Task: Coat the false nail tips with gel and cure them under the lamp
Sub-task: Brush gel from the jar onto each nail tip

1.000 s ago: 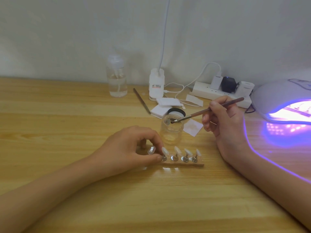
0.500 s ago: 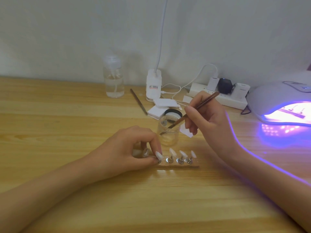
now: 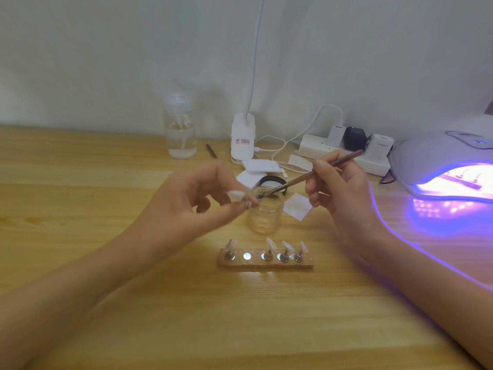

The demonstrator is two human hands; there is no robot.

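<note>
My left hand (image 3: 192,206) is raised above the table and pinches one false nail tip (image 3: 237,194) on its small metal stand, next to the rim of the clear gel jar (image 3: 264,213). My right hand (image 3: 338,193) grips a brown brush (image 3: 314,173) like a pen, its bristle end over the jar's mouth. The wooden holder strip (image 3: 265,264) lies in front of the jar with several nail tips (image 3: 286,248) standing on it and one bare metal disc (image 3: 247,256). The white curing lamp (image 3: 442,166) glows purple at the right edge.
Along the wall stand a clear pump bottle (image 3: 180,134), a white clip lamp base (image 3: 242,141) with cable, and a power strip (image 3: 344,153) with plugs. White pads (image 3: 260,166), a black jar lid (image 3: 272,181), a paper square (image 3: 297,206) and a dark stick (image 3: 211,151) lie behind the jar.
My left hand lifted one nail tip off the holder strip and raised it beside the jar. My right hand drew the brush up, so its bristles now sit over the jar's mouth.
</note>
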